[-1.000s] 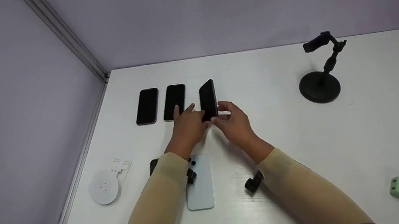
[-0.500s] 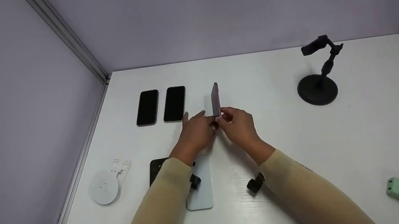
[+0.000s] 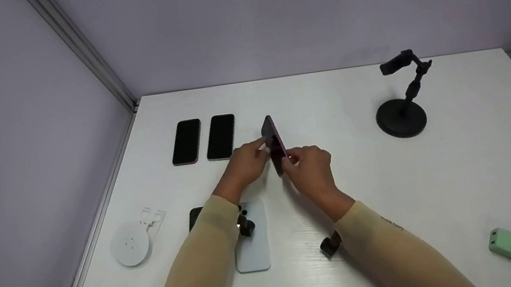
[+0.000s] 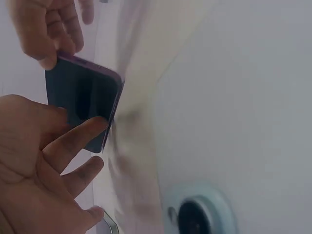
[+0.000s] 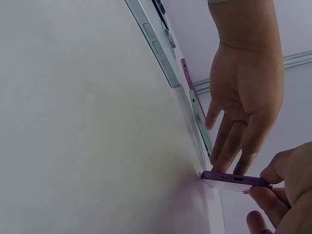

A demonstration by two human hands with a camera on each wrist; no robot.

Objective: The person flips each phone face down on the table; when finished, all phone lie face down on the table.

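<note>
A smartphone [image 3: 273, 142] with a purple-pink frame stands on its long edge above the middle of the white table, its dark screen turned left. My right hand [image 3: 310, 168] pinches its near right edge between thumb and fingers. Fingers of my left hand [image 3: 246, 165] reach against the screen side. In the left wrist view that hand's outstretched fingers [image 4: 80, 139] touch the dark glass. The right wrist view shows the phone's port end [image 5: 238, 179], with the right thumb and a finger at one corner.
Two dark phones, a left one [image 3: 186, 142] and a right one [image 3: 221, 137], lie side by side behind the left hand. A pale blue phone [image 3: 252, 251] and a black phone [image 3: 194, 215] lie under the left forearm. Around them are a white disc stand [image 3: 130, 244], a black stand [image 3: 401, 118] and a green charger [image 3: 509, 244].
The phone has turned from screen-left to nearly edge-on, then back to a slanted pose with the screen showing. The right hand has come slightly nearer and right with it; the left fingers shifted along it.
</note>
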